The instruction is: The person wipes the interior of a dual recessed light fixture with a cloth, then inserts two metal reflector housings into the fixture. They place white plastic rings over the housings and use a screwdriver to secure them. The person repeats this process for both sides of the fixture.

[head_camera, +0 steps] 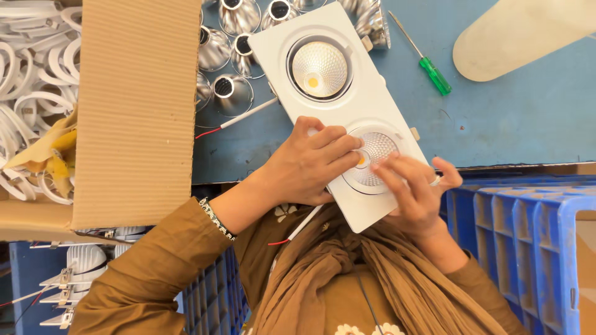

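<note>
Head view, looking down: a white twin downlight fixture lies slanted across the blue table at frame centre. The left hand and right hand both rest fingers on its lower lamp, partly curled; neither grip seems closed around it. Silver reflector cups cluster at upper centre, a green-handled screwdriver upper right, a cardboard box left.

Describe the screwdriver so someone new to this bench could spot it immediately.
Start at the blue tabletop, right of the white twin-lamp fixture. The screwdriver lies there diagonally, alone: a thin metal shaft with a translucent green handle, the only green thing among the silver reflector cups.
</note>
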